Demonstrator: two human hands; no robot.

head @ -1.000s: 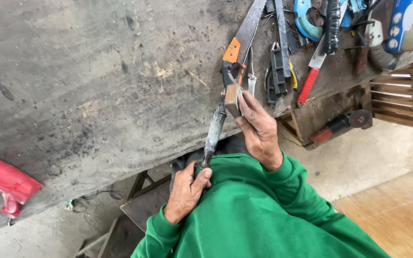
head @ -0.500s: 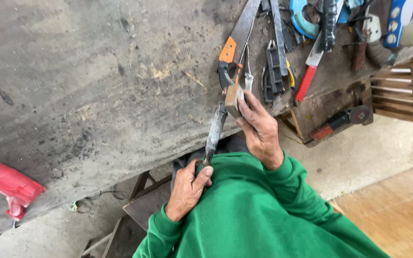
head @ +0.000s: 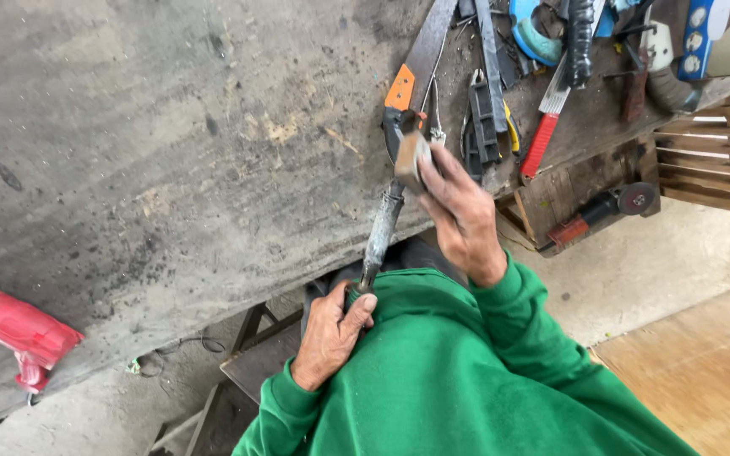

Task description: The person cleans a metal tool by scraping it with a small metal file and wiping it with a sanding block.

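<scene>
My left hand [head: 331, 333] grips the blade [head: 380, 232] at its handle, right hand [head: 458, 211] pinching a stone [head: 411, 160] at its tip, fingers clenched — a slip could cut them.

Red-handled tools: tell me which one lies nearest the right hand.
The slim red-handled tool on the workbench, just beyond the right hand. The red tool at the bench's far left edge and the grinder underneath lie farther off.
</scene>
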